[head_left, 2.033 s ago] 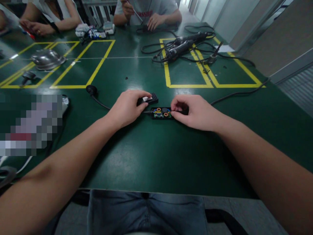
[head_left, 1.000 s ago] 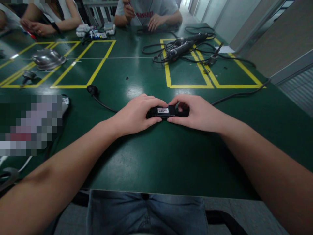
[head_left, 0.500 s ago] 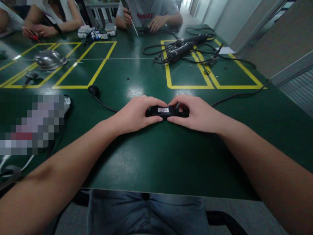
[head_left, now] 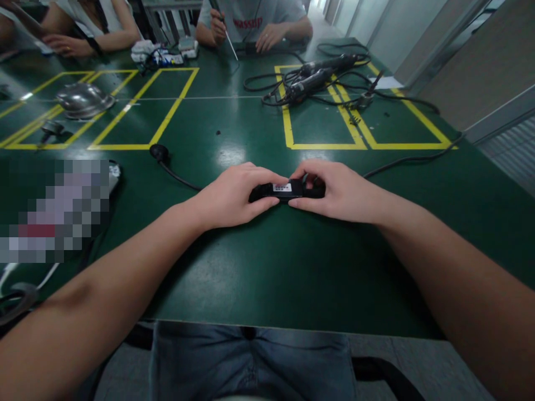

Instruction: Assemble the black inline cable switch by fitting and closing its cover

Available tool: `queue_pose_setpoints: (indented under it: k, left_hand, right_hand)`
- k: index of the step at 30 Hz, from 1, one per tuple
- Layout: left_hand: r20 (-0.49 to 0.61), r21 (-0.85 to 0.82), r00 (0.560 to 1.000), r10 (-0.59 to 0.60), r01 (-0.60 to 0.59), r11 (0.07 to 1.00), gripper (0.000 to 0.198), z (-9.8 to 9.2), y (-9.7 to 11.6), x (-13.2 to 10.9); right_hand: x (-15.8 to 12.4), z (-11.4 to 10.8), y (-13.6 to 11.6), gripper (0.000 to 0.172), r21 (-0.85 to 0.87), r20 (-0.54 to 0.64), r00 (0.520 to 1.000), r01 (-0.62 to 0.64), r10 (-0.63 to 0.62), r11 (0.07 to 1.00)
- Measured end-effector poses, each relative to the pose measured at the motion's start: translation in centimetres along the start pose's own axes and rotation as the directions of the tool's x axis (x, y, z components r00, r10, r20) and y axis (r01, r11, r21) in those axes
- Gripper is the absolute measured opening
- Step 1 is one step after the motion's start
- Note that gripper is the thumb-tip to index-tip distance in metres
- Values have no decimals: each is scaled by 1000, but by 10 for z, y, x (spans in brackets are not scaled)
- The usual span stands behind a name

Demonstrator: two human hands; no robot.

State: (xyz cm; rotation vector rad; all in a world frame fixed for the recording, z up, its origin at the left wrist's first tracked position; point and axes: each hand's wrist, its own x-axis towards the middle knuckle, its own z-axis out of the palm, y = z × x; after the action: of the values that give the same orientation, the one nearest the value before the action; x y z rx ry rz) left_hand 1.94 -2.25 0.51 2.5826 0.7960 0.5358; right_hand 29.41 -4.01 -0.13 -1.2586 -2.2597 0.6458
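Note:
A small black device (head_left: 296, 190) with a white label lies lengthwise between my hands, at the middle of the green table. My left hand (head_left: 234, 195) pinches its left part, thumb at the near side and index finger on top, over the label's upper edge. On its right part my right hand (head_left: 338, 192) closes, thumb and fingers on opposite sides. A black cable with a round plug-like end (head_left: 159, 152) runs out from behind my left hand. Another black cable (head_left: 412, 159) leads off to the right from behind my right hand. The device's ends are partly hidden by my fingers.
Black handheld tools with tangled cables (head_left: 311, 83) lie at the back right inside yellow tape lines. A metal bowl-like part (head_left: 84, 101) sits at the left. A blurred-out object (head_left: 62, 211) is at the near left. Across the table, a person (head_left: 254, 28) holds a thin rod.
My fingers have shifted slightly on the device, and my left index finger now covers the label's upper edge. At the far left, another person's hand has moved.

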Motion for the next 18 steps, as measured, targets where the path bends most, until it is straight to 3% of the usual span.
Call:
queue_pose_setpoints:
  k: [6, 18]
  left_hand:
    - [46, 55, 997, -59, 56, 997, 39, -6, 0, 5]
    - [40, 146, 998, 38, -43, 988, 30, -5, 2, 2]
  right_hand:
    - [2, 0, 0, 27, 3, -6, 999, -37, 37, 999]
    - [0, 7, -1, 28, -16, -34, 999, 32, -32, 999]
